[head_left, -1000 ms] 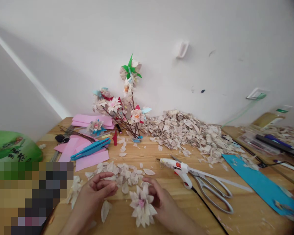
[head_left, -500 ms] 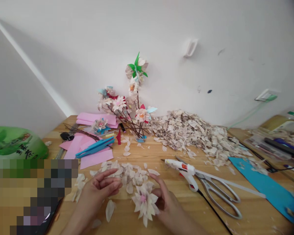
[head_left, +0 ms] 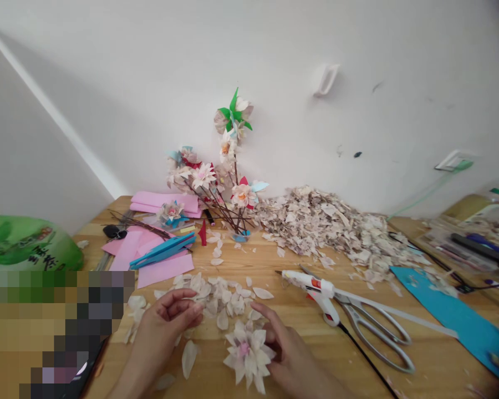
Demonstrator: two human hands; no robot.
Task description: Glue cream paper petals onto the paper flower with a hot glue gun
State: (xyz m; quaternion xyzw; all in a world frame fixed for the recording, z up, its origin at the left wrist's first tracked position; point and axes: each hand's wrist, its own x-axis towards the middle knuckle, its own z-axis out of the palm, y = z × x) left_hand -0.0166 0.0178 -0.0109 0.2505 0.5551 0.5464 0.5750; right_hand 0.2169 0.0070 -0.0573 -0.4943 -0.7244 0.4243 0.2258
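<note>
A big wooden table [head_left: 249, 266] is pushed up against a white wall [head_left: 316, 50], and honestly most of it is taken over by a huge heap of petal scraps [head_left: 328, 227] piled along the wall. A tall paper flower branch arrangement [head_left: 203, 176] is propped up against the wall just left of the heap, with a green plastic bag [head_left: 25, 249] seen off at the far left of the table. A blue card sheet [head_left: 453, 316] is laid out on the right, and pink paper sheets [head_left: 164, 270] are spread out on the left, with a blue folded strip [head_left: 162, 252] lying across them. Silver scissors [head_left: 378, 327] are left lying near the front, with a white hot glue gun [head_left: 314, 288] resting right on top of their blades and its black cord [head_left: 366, 360] trailing toward the camera. The paper flower [head_left: 247, 352] is sitting on the table right at the front, between the hands. The left hand [head_left: 162, 327] is held half curled just above the loose petals [head_left: 216, 302], though whether anything is pinched can't be told. The right hand [head_left: 291, 354] is kept loosely open right beside the flower, gripping nothing. One lone petal [head_left: 189, 357] is lying just below the left hand.
</note>
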